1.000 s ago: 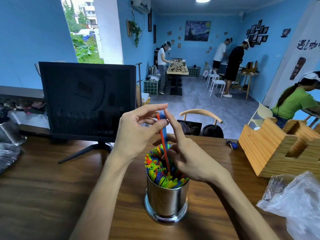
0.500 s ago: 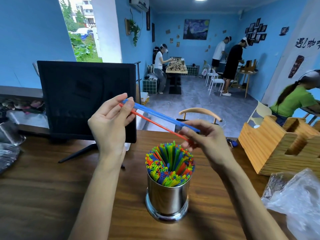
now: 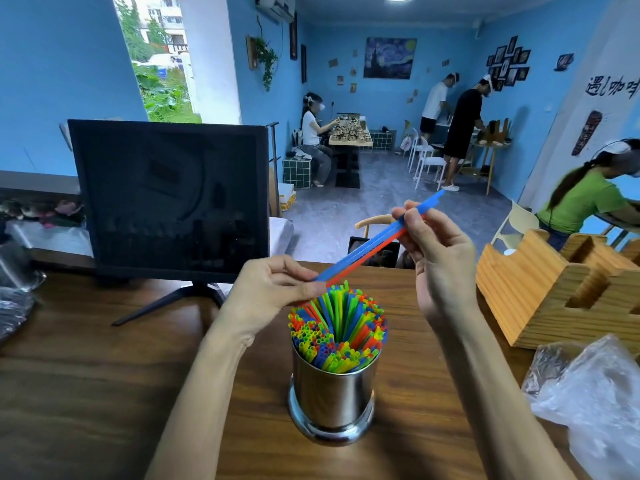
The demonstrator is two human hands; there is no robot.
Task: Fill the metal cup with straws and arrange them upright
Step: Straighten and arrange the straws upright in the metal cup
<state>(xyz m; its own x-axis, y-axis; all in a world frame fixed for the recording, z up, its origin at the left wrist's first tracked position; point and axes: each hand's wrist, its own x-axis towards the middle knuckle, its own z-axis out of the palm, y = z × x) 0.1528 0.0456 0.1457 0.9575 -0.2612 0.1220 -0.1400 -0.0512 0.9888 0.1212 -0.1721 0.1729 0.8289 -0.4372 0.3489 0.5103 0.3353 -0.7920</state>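
Two bare forearms — no sleeves, rings or watch showing

Blue walls [image 3: 62,64], grey floor [image 3: 346,209], wooden table [image 3: 86,375], black monitor [image 3: 169,195], bright window [image 3: 156,57]

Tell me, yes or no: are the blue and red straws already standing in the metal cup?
No: both hands hold the blue straw and red straw slanted above the metal cup.

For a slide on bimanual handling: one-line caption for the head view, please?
Left hand and right hand hold a blue straw and red straw above a straw-packed metal cup.
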